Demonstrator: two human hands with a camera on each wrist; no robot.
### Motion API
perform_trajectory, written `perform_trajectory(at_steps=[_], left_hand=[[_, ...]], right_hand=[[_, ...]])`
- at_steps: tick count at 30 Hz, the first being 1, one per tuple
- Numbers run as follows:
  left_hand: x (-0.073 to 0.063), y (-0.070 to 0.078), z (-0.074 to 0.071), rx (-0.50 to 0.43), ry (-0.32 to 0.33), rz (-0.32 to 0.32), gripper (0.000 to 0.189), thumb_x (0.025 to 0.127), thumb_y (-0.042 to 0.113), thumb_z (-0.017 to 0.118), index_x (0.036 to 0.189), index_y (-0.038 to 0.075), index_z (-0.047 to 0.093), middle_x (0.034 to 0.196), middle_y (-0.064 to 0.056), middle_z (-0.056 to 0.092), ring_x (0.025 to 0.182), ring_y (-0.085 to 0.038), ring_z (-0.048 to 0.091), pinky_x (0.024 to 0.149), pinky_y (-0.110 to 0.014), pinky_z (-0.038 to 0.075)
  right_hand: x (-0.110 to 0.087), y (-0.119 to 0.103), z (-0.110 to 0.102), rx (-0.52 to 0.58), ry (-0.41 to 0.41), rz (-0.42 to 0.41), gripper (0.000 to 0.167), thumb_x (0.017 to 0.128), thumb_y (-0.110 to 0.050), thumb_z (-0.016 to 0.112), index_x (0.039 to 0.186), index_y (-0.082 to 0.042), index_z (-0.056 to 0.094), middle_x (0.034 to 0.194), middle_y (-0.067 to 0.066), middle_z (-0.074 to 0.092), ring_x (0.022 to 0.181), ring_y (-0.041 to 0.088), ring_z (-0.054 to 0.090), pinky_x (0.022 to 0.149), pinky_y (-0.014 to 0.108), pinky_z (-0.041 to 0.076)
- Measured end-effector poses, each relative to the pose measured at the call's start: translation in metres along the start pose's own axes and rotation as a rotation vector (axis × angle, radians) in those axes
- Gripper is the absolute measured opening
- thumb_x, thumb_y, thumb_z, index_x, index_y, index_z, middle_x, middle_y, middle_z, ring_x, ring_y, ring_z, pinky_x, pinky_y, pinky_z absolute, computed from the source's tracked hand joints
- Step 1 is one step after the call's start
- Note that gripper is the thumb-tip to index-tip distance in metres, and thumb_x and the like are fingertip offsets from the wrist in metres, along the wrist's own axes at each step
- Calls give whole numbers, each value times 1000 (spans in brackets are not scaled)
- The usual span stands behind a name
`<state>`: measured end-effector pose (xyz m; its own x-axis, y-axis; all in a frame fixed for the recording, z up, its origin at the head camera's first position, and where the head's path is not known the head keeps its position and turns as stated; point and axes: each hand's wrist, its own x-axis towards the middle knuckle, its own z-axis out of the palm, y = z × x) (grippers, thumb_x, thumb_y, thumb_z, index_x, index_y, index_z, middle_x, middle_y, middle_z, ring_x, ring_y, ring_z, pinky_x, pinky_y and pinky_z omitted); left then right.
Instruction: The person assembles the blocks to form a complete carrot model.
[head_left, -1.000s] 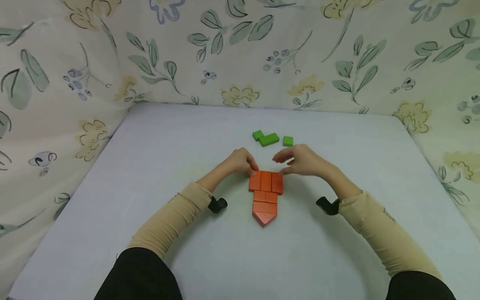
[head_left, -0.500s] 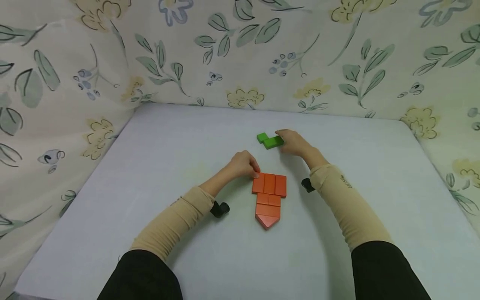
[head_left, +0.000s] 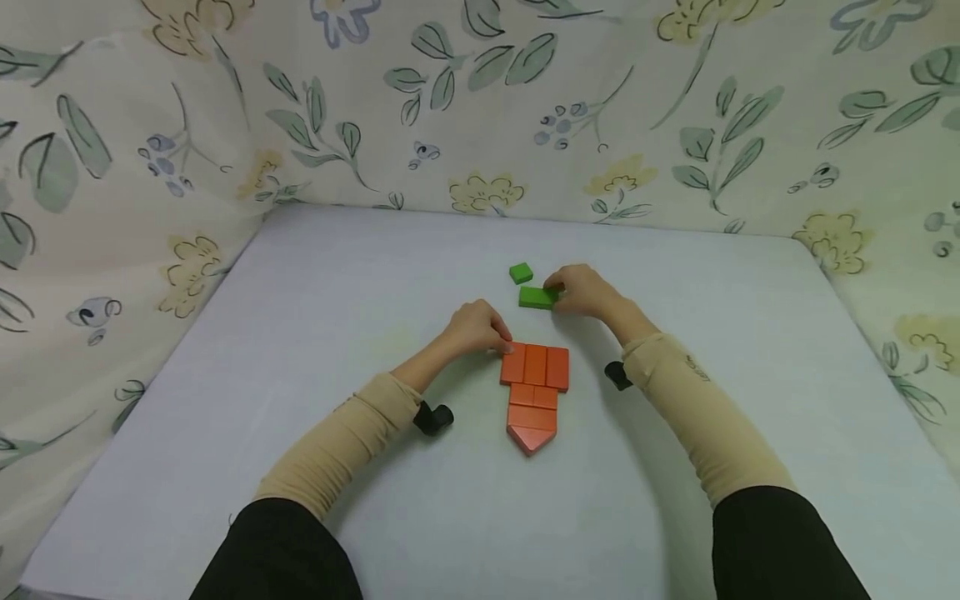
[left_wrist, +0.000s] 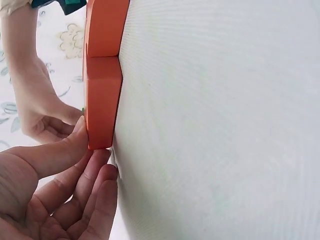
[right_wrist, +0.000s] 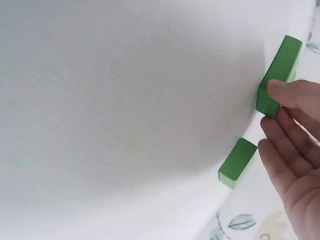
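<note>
Several orange blocks (head_left: 536,364) lie flat together, three side by side at the top of a narrower column that ends in a pointed piece (head_left: 531,438). My left hand (head_left: 476,327) pinches the upper left corner block (left_wrist: 100,107), thumb on top and fingertips against its end. Farther back, my right hand (head_left: 588,293) holds the right end of a long green block (head_left: 534,297) between thumb and fingers. A small green block (head_left: 521,273) lies just behind it. In the right wrist view, a short green block (right_wrist: 237,162) sits near my fingertips; my hand seems to hide it in the head view.
Everything rests on a white-covered table (head_left: 360,283). A floral cloth (head_left: 450,100) rises behind the table and along its sides. Dark wrist-worn pieces (head_left: 433,418) stick out from both sleeves, close above the table surface.
My right hand has gone from beside the orange blocks to the green ones. The long green block has turned straighter and shifted nearer, apart from the small one. My left hand stays put.
</note>
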<state>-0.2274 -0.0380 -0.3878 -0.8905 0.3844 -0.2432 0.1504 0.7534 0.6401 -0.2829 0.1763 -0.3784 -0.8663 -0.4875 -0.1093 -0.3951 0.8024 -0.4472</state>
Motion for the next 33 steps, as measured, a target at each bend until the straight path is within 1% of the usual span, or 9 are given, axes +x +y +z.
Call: perform_trajectory(at_steps=[7, 13, 16, 20, 23, 27, 30, 33], left_hand=[[-2, 1, -1, -1, -8, -6, 19, 81, 17, 80, 97, 6, 78, 85, -3, 73, 67, -10, 53, 59, -21, 40], [-3, 0, -2, -22, -14, -9, 20, 82, 17, 79, 98, 5, 78, 90, -5, 74, 71, -10, 53, 61, -21, 40], [-2, -2, -2, -16, -15, 1, 21, 82, 19, 79, 99, 5, 78, 90, -4, 73, 71, -10, 52, 61, -20, 40], [-2, -3, -3, -15, -29, -6, 22, 85, 23, 77, 99, 6, 78, 79, -1, 69, 68, -9, 49, 59, -21, 38], [-2, -4, -3, -23, -41, -10, 22, 87, 23, 74, 99, 6, 78, 74, 1, 65, 66, -9, 47, 58, -21, 37], [-1, -5, -3, -34, -43, -12, 20, 87, 20, 75, 100, 6, 78, 79, 0, 69, 65, -9, 48, 58, -20, 38], [0, -5, -2, -33, -39, -17, 19, 86, 18, 75, 100, 5, 78, 84, -3, 71, 65, -9, 49, 59, -20, 38], [0, -4, -2, -26, -33, -10, 18, 86, 17, 75, 100, 5, 78, 85, -4, 72, 64, -9, 49, 59, -20, 38]], right_hand=[[-12, 2, 3, 35, -5, -23, 37, 77, 1, 71, 112, 10, 68, 110, 22, 68, 96, 32, 61, 86, 44, 49], [-23, 1, 6, 122, -23, -13, 37, 75, 0, 77, 110, 7, 70, 108, 20, 69, 95, 31, 63, 84, 42, 51], [-27, 1, 7, 149, -35, -27, 36, 75, 1, 78, 109, 8, 71, 107, 19, 70, 96, 30, 64, 84, 41, 52], [-30, 2, 8, 163, -68, -50, 36, 78, 0, 77, 112, 7, 69, 112, 19, 69, 100, 30, 64, 87, 40, 51], [-32, 2, 7, 192, -100, -48, 37, 80, -2, 76, 116, 6, 68, 115, 19, 67, 104, 31, 62, 91, 42, 49], [-34, 4, 7, 236, -121, -21, 37, 82, -3, 75, 118, 5, 67, 118, 19, 66, 107, 31, 61, 92, 42, 49], [-35, 6, 8, 237, -109, -5, 38, 82, -3, 76, 117, 4, 67, 115, 17, 67, 102, 28, 62, 89, 40, 50], [-37, 5, 9, 229, -83, 0, 38, 80, -5, 78, 115, 4, 69, 110, 15, 69, 95, 24, 63, 84, 37, 51]])
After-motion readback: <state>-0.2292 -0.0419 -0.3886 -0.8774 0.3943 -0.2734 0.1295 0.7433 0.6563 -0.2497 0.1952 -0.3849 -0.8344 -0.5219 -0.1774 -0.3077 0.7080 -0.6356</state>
